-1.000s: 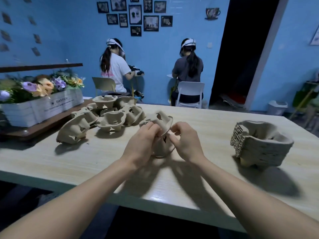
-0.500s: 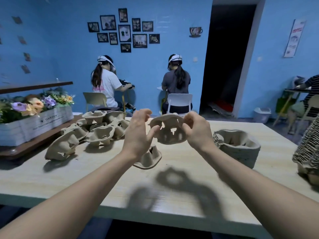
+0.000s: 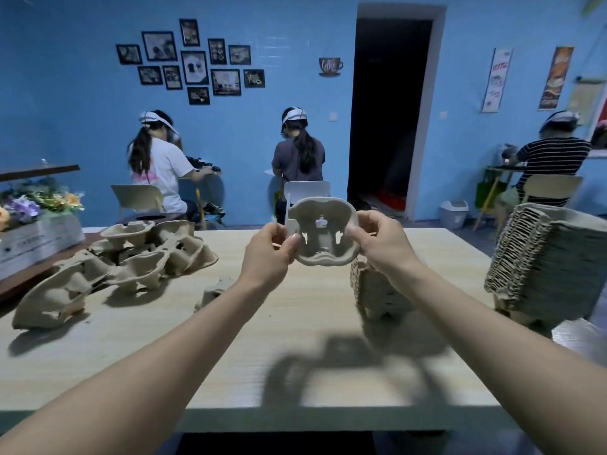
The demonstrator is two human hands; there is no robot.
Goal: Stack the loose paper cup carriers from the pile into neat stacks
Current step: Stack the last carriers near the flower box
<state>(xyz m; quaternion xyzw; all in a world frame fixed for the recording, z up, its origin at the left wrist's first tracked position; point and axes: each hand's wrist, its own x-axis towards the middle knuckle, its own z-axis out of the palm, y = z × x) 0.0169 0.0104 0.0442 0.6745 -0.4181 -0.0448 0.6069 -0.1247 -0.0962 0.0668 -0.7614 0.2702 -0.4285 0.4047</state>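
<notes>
Item 1, cup carrier [image 3: 323, 236]: I hold it up above the table [image 3: 295, 323], tilted so its hollow side faces me. My left hand [image 3: 267, 257] pinches its left edge between thumb and curled fingers; my right hand [image 3: 382, 239] grips its right edge the same way. No print shows on it.

Item 2, short stack [image 3: 371, 290]: carriers nested, standing on the table just below and behind my right hand, partly hidden by my wrist.

Item 3, tall stack [image 3: 538, 267]: well to the right of my right hand, near the table's right edge.

Item 4, loose pile [image 3: 131, 257]: carriers jumbled and tilted, well to the left of my left hand, reaching almost to the table's left edge. One single carrier [image 3: 210, 292] lies partly hidden behind my left forearm.

Item 5, open room: bare tabletop beneath both forearms, running to the near edge, and a bare strip between the pile and the short stack.

Item 6, writing: the flower box [image 3: 36, 238] far left carries lettering too blurred to read. The cup-shaped wall sign [image 3: 330, 66] beyond my hands reads "Coffee". Wall posters [image 3: 497, 80] up to the right are illegible.
</notes>
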